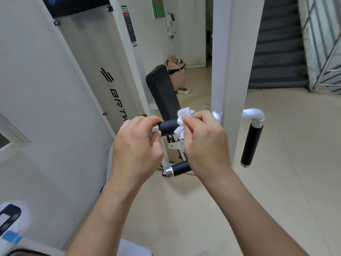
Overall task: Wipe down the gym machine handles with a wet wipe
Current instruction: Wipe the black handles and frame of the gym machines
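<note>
While both bare forearms reach forward from the bottom of the view, the left hand (pixel 137 145) pinches the chrome end cap of the upper handle (pixel 167 127), its grip closed on that end, and the right hand (pixel 203 143) holds a bunched white wipe (pixel 181 120), its grip closed on it and pressing it around the same black handle just right of the left hand. Below them a second handle (pixel 178 169) juts out level, partly hidden by the right wrist, and a third (pixel 251 144) hangs upright right of the white post (pixel 234 71). Farther back stand the black pad (pixel 162 93) and a bin (pixel 177 71) by the wall.
</note>
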Available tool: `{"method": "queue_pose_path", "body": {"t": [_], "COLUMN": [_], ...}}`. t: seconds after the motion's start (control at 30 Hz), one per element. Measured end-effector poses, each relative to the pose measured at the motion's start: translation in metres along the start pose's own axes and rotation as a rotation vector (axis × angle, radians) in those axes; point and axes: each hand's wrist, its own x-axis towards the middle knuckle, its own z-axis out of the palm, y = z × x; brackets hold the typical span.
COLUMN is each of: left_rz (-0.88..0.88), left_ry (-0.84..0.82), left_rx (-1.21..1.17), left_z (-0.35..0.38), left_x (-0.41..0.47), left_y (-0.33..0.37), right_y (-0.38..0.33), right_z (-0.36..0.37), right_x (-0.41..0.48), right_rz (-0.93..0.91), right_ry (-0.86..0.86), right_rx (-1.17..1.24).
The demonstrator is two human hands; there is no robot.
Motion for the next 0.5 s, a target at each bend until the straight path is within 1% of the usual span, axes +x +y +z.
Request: {"method": "queue_pose_path", "body": {"t": [0.1,0.17,0.2,0.27,0.3,0.4,0.43,0.5], "left_rz": [0.022,0.024,0.048,0.158,0.215,0.279,0.295,0.340], "left_ry": [-0.021,-0.005,0.021,0.070,0.065,-0.027,-0.051,-0.079], "left_rx": [0.032,0.034,0.016,-0.048,-0.056,0.055,0.110,0.218], "left_z": [-0.002,-0.002,-0.002,0.000,0.003,0.015,0.020,0.026], "left_x": [0.001,0.002,0.003,0.005,0.005,0.009,0.012,0.020], "left_y": [0.001,0.002,0.005,0.020,0.028,0.038,0.036,0.030], "right_y": [-0.006,-0.003,-0.003,-0.005,-0.004,0.005,0.010,0.022], "right_z": [-0.001,0.001,0.001,0.004,0.004,-0.003,-0.007,-0.014], "right_x": [0.023,0.025,0.024,0.018,0.015,0.006,0.003,-0.005], "right_rz": [-0.012,0.009,0.025,0.076,0.106,0.195,0.224,0.257], "right_ry": [-0.191,-0.218,-0.183,-0.068,-0.039,-0.047,-0.030,0.093], "right_rx": [-0.089,-0.068,-0.022,0.119,0.193,0.423,0.458,0.405]}}
